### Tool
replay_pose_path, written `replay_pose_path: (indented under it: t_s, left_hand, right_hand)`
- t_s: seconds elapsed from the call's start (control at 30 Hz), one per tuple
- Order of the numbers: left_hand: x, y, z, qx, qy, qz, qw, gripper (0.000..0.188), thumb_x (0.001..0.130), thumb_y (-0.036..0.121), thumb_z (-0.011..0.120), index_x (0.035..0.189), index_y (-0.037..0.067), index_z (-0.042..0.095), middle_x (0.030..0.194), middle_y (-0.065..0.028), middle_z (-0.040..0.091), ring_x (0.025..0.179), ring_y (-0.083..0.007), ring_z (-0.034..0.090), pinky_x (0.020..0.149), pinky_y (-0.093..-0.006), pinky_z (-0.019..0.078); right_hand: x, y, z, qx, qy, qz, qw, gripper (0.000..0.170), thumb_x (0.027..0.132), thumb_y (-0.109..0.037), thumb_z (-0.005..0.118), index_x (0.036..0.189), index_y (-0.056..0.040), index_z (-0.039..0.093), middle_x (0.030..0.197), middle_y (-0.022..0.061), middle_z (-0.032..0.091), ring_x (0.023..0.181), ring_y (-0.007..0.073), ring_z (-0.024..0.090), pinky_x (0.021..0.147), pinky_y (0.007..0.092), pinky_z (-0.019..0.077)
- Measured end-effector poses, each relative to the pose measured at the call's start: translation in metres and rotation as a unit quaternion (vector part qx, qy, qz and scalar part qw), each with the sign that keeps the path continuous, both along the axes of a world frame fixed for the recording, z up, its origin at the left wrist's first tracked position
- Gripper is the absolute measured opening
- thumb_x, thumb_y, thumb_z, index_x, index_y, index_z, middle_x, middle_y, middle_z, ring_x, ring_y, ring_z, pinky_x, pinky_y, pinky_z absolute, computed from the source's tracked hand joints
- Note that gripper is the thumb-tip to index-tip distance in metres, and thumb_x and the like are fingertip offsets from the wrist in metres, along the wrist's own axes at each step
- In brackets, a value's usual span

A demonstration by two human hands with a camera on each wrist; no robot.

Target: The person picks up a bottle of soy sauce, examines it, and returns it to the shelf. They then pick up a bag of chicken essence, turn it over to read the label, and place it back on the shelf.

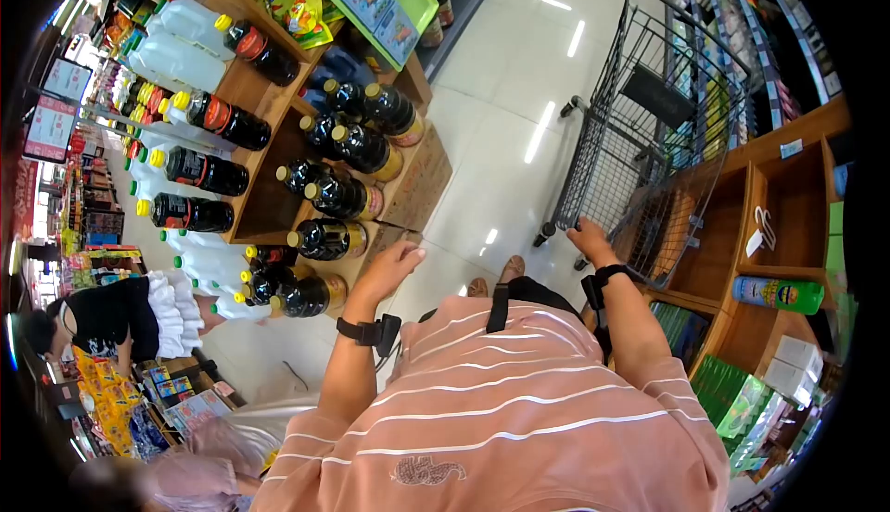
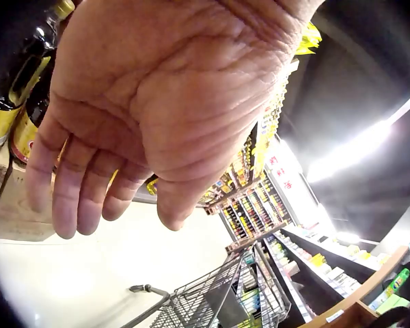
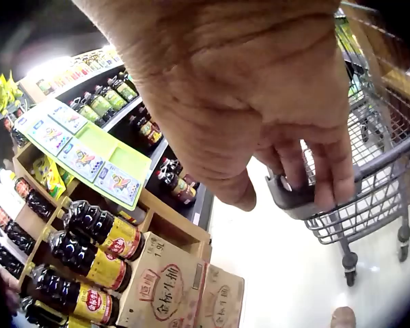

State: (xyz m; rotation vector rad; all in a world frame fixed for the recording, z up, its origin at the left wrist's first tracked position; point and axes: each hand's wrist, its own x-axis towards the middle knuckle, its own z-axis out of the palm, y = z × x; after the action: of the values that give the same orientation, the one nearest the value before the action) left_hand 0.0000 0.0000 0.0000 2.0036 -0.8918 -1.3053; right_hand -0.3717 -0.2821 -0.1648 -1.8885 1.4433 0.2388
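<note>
My left hand (image 1: 389, 269) is empty, beside the dark bottles (image 1: 326, 240) at the shelf's edge. Its palm (image 2: 164, 89) faces the left wrist camera, with the fingers loosely extended and the thumb apart. At the near corner of a grey wire shopping cart (image 1: 603, 132) is my right hand (image 1: 595, 241). The right wrist view shows the fingers (image 3: 321, 178) of that hand hooked over the cart's grey plastic corner (image 3: 297, 203), while its thumb (image 3: 242, 195) stands off it.
Wooden shelving with bottles, white jugs (image 1: 176, 49) and cartons (image 3: 160, 283) stands on the left. Wooden cubbies (image 1: 788, 188) line the right, one holding a green canister (image 1: 779, 295). Another person (image 1: 120, 322) is at far left. Tiled floor (image 1: 491, 76) runs between.
</note>
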Motion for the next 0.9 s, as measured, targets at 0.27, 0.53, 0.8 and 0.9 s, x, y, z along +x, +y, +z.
replay_pose_path:
  t_s: [0.27,0.53,0.8,0.9]
  left_hand:
    - [-0.025,-0.048,0.011,0.040,0.001,0.019,0.999,0.052,0.095,0.045,0.064,0.120,-0.001,0.064,0.100,-0.0133,0.070,0.090,-0.0212,0.065,0.082,-0.0351,0.0513]
    - [-0.012,-0.082,0.023,-0.025,-0.082,0.030,0.996,0.048,0.096,0.042,0.063,0.119,0.001,0.065,0.102,-0.0170,0.071,0.093,-0.0235,0.066,0.085,-0.0362,0.0510]
    - [0.081,-0.163,0.050,-0.188,-0.274,0.122,0.935,0.040,0.095,0.031,0.065,0.116,-0.004,0.064,0.102,-0.0216,0.070,0.097,-0.0314,0.068,0.087,-0.0385,0.0520]
    - [0.125,-0.198,0.040,-0.127,-0.355,0.110,0.920,0.054,0.095,0.035,0.064,0.133,-0.001,0.055,0.125,-0.0276,0.061,0.109,-0.0407,0.064,0.094,-0.0429,0.0507]
  right_hand:
    - [0.019,-0.033,0.007,0.019,-0.036,0.043,0.998,0.053,0.086,-0.036,0.062,0.115,0.0076,0.063,0.115,0.0325,0.065,0.112,0.0442,0.062,0.099,0.0470,0.0480]
    - [0.060,-0.044,0.024,0.098,-0.096,0.084,0.987,0.073,0.087,-0.034,0.063,0.142,0.0095,0.045,0.132,0.0328,0.058,0.125,0.0419,0.056,0.105,0.0421,0.0448]
    - [0.104,-0.047,0.011,0.109,-0.096,0.101,0.984,0.081,0.088,-0.034,0.065,0.148,0.0111,0.033,0.143,0.0359,0.048,0.136,0.0448,0.046,0.113,0.0420,0.0382]
    - [0.109,-0.046,0.007,0.128,-0.110,0.086,0.982,0.082,0.089,-0.034,0.066,0.148,0.0107,0.033,0.141,0.0347,0.050,0.133,0.0430,0.050,0.110,0.0419,0.0407]
